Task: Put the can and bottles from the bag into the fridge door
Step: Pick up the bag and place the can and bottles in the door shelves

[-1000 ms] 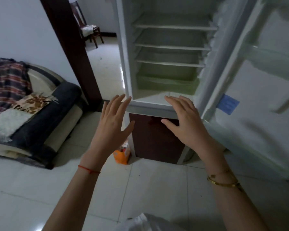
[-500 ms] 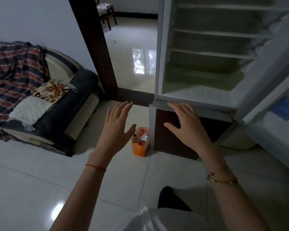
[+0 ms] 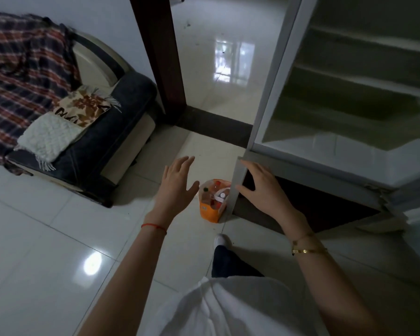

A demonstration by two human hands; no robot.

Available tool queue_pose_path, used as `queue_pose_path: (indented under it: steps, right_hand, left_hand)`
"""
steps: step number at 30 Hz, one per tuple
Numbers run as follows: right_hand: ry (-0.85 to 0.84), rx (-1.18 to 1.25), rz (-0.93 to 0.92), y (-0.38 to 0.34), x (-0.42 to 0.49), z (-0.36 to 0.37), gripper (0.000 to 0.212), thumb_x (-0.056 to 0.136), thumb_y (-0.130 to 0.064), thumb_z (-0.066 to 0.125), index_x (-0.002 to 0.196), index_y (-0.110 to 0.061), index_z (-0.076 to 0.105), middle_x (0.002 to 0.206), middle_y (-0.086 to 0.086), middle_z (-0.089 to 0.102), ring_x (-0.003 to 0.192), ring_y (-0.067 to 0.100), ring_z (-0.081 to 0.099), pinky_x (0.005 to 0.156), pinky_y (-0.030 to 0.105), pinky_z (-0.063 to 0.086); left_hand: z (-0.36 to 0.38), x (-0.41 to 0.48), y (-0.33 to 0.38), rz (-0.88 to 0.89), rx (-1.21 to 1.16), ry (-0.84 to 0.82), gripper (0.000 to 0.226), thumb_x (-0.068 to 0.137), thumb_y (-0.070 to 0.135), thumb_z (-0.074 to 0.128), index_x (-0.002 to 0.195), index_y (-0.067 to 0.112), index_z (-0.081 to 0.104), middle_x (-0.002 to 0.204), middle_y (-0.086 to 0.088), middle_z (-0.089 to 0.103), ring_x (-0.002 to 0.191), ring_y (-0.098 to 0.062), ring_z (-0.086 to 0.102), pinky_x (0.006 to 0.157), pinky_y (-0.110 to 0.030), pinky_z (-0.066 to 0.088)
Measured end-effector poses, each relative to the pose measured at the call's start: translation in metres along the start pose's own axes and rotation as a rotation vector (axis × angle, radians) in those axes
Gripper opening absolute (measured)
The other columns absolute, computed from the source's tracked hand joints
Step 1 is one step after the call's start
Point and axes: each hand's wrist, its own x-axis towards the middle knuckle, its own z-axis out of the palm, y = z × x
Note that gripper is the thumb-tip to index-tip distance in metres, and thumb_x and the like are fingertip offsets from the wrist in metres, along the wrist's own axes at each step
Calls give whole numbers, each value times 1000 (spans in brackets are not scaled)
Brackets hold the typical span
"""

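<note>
Head view: both our hands are out in front, nothing held in either. Left hand (image 3: 177, 187) has fingers straight and spread, palm down, above the floor (image 3: 46, 251) just left of the bag (image 3: 210, 210). Its thumb tip lines up with the bag's rim, can't tell if it touches. Right hand (image 3: 264, 192) is also spread and loose, in front of the lower left corner of the fridge (image 3: 325, 154). Its fingertips overlap the grey ledge between the two compartments, contact unclear.

Bag is orange, upright on the tiles, right against the fridge's corner post, between our two hands in view. Bottles (image 3: 215, 190) are inside it, necks up: we make out one green cap, one red, one white, plus a white handle loop. Can't pick out the can, too small.

Fridge upper compartment is open, shelves (image 3: 364, 83) visible. Lower door (image 3: 313, 207) is dark brown and closed.

Wrists: red string (image 3: 154, 226) on the left, gold bracelet (image 3: 308, 251) on the right. Below us: white shirt (image 3: 228, 309), dark trouser leg (image 3: 230, 263), white shoe (image 3: 221, 240) with its toe just short of the bag.

Left side: dark sofa (image 3: 102, 146) carrying a plaid blanket (image 3: 17, 76), floral cushion (image 3: 83, 107) and white knit throw (image 3: 49, 137). Dark door frame (image 3: 160, 57) stands between sofa and fridge, glossy tiles beyond it
</note>
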Motion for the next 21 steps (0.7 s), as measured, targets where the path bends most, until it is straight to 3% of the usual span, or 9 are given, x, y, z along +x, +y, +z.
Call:
queue_pose_path:
  steps: [4,15,21]
  right_hand:
    - [-126,58,54,16,48,11,68,88,-29,64,146,-24,30,151,1,36,142,18,29,108,31,34]
    - [-409,106,157,32,160,68,52,90,-29,61,137,-19,42,140,5,45,128,24,46,104,39,45]
    - [-471,84,212,50,207,113,47,92,-23,59,136,-15,43,139,6,45,124,22,51,91,25,41]
  left_hand:
    - [17,42,-16,-69,-23,7,63,94,29,59,150,16,33,153,-10,37,140,-28,36,115,-48,34]
    - [68,123,-71,-308,-209,-115,52,94,23,58,143,12,44,146,-12,47,132,-28,47,109,-38,39]
    - [107,161,-112,-422,-302,-185,47,93,21,58,138,12,50,137,-11,56,121,-28,55,101,-36,45]
